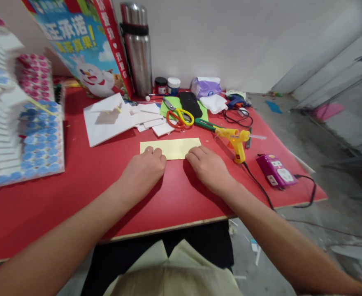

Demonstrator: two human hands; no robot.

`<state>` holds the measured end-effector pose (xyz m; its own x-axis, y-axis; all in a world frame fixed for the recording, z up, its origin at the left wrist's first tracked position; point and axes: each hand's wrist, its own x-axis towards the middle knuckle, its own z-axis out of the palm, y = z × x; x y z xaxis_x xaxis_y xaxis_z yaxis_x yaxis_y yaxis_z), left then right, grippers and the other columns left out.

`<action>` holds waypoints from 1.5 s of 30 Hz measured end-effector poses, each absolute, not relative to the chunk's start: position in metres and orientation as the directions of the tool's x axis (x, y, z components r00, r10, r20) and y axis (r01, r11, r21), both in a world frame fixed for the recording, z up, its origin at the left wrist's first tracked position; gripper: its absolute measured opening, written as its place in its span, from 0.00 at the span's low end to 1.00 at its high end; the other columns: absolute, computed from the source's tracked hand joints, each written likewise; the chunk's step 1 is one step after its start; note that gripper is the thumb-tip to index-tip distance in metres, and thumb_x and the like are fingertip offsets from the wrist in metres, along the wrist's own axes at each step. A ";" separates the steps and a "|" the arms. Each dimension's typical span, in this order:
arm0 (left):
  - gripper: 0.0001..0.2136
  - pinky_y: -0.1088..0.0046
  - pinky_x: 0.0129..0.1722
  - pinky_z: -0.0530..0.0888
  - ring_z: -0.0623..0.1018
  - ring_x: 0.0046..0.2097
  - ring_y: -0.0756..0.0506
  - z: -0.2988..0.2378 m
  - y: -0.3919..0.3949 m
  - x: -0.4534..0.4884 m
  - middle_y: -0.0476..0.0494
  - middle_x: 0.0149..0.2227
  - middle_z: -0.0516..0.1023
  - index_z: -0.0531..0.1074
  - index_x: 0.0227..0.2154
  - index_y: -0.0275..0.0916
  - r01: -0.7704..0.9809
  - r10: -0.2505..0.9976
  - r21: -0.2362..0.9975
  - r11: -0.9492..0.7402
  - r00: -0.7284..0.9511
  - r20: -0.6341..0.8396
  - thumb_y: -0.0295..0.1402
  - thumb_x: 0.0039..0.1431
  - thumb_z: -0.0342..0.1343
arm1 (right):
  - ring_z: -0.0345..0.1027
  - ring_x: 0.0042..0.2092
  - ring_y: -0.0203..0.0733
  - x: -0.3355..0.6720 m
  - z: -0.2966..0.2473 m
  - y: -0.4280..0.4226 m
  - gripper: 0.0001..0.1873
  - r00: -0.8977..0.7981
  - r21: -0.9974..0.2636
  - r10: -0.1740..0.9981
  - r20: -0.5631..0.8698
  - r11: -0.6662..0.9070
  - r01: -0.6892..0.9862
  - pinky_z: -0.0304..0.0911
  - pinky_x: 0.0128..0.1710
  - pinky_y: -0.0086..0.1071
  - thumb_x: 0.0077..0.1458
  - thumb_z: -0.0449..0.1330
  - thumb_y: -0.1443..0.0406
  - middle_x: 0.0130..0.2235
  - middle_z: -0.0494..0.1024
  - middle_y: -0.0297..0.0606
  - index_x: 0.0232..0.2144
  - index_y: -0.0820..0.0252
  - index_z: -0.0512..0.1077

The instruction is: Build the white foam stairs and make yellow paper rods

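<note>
A pale yellow strip of paper (181,148) lies flat across the red table in front of me, its long side running left to right. At its lower left edge, my left hand (148,166) has curled fingers closed on the paper. My right hand (208,166) grips the lower right edge in the same way, knuckles up. Both sets of fingertips are partly hidden beneath the hands. Just beyond the strip are scissors (181,117) with red and yellow handles. To the right of my right hand stands a yellow glue gun (238,146) with a clear stick in its back.
White foam board pieces (107,123) lie behind at left, near a blue-and-white model (42,144). A steel thermos (140,61), paint jars (173,86), a black phone (190,105) and a tissue pack (206,86) line the back. A purple power box (276,170) with cables sits at right.
</note>
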<state>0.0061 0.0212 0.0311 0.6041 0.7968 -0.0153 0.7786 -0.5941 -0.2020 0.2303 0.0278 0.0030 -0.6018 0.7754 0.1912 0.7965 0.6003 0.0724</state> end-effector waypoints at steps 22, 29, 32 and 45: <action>0.11 0.58 0.45 0.71 0.73 0.44 0.35 0.018 0.037 -0.010 0.31 0.39 0.76 0.74 0.34 0.32 0.835 0.833 0.012 -0.551 0.548 0.078 0.17 0.54 0.48 | 0.66 0.45 0.48 0.236 -0.005 0.043 0.08 -0.472 -0.358 0.851 0.231 0.526 0.772 0.56 0.46 0.40 0.69 0.53 0.66 0.43 0.76 0.44 0.38 0.58 0.71; 0.10 0.64 0.39 0.69 0.75 0.43 0.38 0.019 0.044 -0.016 0.37 0.38 0.78 0.74 0.34 0.36 0.855 0.880 0.220 -0.470 0.472 0.047 0.20 0.59 0.48 | 0.66 0.45 0.48 0.238 -0.007 0.049 0.08 -0.461 -0.392 0.866 0.193 0.499 0.773 0.55 0.47 0.41 0.68 0.54 0.66 0.42 0.76 0.43 0.36 0.58 0.71; 0.10 0.66 0.37 0.67 0.76 0.42 0.40 0.020 0.048 -0.019 0.41 0.37 0.79 0.75 0.34 0.37 0.845 0.889 0.293 -0.447 0.456 0.042 0.22 0.60 0.50 | 0.67 0.44 0.48 0.239 -0.007 0.052 0.07 -0.455 -0.426 0.870 0.189 0.490 0.761 0.55 0.47 0.41 0.67 0.55 0.66 0.41 0.77 0.43 0.36 0.58 0.71; 0.25 0.69 0.34 0.64 0.75 0.40 0.43 0.020 0.051 -0.021 0.42 0.41 0.79 0.82 0.50 0.51 0.830 0.865 0.278 -0.484 0.502 0.009 0.20 0.60 0.48 | 0.67 0.39 0.44 0.240 -0.004 0.062 0.05 -0.433 -0.512 0.887 0.163 0.451 0.731 0.55 0.42 0.38 0.63 0.60 0.67 0.35 0.77 0.39 0.32 0.59 0.73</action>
<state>-0.0209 0.0507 0.0195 0.5017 0.8650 0.0087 0.8297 -0.4839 0.2784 0.2400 0.0621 -0.0036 -0.4326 0.8866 0.1635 0.7309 0.4511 -0.5121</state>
